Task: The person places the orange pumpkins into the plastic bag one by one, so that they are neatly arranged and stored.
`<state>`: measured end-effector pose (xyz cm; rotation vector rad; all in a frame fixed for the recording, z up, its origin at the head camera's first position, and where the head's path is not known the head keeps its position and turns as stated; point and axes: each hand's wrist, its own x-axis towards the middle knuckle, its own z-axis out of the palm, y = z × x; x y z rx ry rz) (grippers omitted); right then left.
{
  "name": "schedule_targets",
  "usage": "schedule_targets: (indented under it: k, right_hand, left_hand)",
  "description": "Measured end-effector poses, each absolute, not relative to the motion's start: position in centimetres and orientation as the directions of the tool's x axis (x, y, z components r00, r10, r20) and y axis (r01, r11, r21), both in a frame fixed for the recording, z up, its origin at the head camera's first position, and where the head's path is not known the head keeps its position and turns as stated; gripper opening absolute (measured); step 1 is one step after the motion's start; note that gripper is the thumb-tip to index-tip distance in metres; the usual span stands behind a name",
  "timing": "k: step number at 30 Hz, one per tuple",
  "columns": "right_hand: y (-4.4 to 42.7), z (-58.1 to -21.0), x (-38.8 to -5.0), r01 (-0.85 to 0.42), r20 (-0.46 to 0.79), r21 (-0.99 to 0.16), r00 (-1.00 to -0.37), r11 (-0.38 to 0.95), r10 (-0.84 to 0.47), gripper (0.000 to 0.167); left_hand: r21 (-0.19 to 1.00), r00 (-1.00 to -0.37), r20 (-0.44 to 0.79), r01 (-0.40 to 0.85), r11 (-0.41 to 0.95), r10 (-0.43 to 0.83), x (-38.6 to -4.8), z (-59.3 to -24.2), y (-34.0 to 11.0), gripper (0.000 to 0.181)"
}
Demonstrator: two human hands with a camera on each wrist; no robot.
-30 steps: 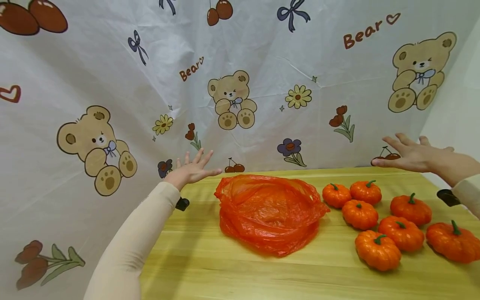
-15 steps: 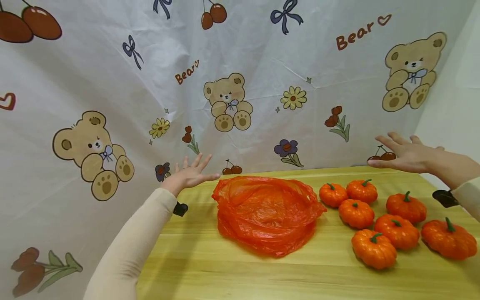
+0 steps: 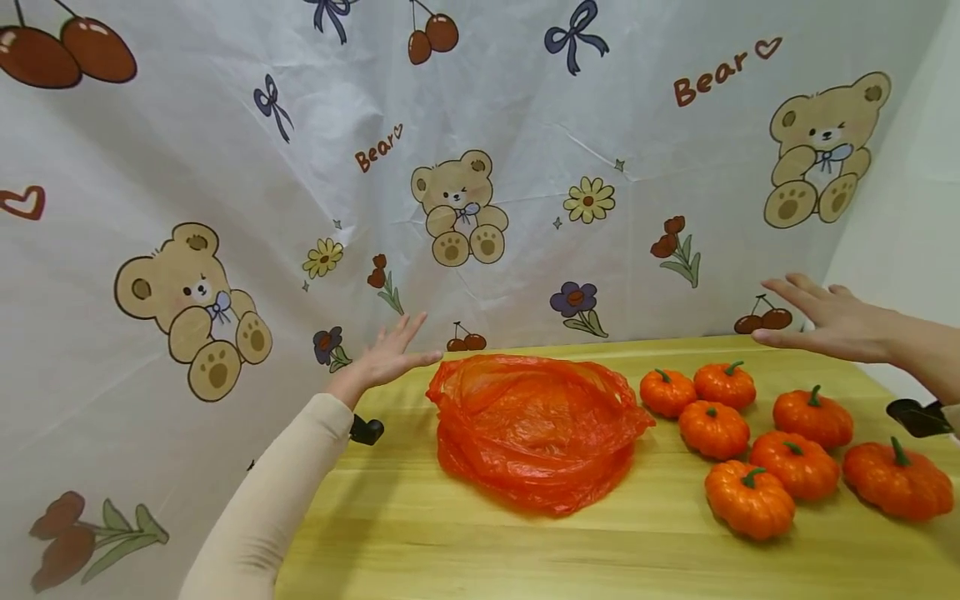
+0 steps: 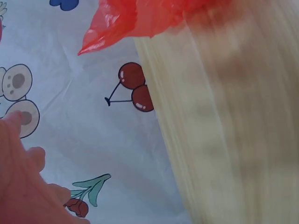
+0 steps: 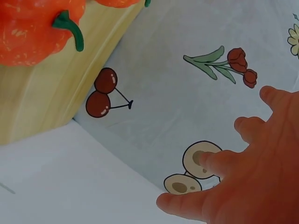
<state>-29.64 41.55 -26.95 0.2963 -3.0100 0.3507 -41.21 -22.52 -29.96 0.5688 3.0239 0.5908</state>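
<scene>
In the head view a crumpled red plastic bag (image 3: 536,433) lies on the wooden table with its mouth spread wide. My left hand (image 3: 386,357) is raised at the bag's far left, fingers spread, touching nothing. On the other side my right hand (image 3: 840,323) hovers above the small orange pumpkins, also with spread fingers and holding nothing. Several pumpkins with green stems sit in a loose group right of the bag; one pumpkin (image 3: 748,500) is nearest the front. The left wrist view catches the bag's edge (image 4: 135,21); the right wrist view shows part of a pumpkin (image 5: 35,32).
A pale cloth (image 3: 525,108) printed with bears, flowers and cherries hangs behind and left of the table (image 3: 465,558). A white wall (image 3: 918,250) stands at the right. Dark camera parts (image 3: 366,430) show under the wrists.
Both hands stay raised and spread; the right hand has shifted slightly right and down over the last half second. The bag and pumpkins keep their places, while the head view has tilted a little.
</scene>
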Motion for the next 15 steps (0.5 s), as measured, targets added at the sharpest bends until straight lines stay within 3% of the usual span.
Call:
schedule_targets:
  k: [15]
  right_hand:
    - [42.0, -28.1, -27.5, -0.239, 0.141, -0.323, -0.969, 0.916, -0.203, 0.091]
  left_hand:
    - [0.597, -0.922, 0.213, 0.384, 0.705, 0.322, -40.7, -31.8, -21.7, 0.087]
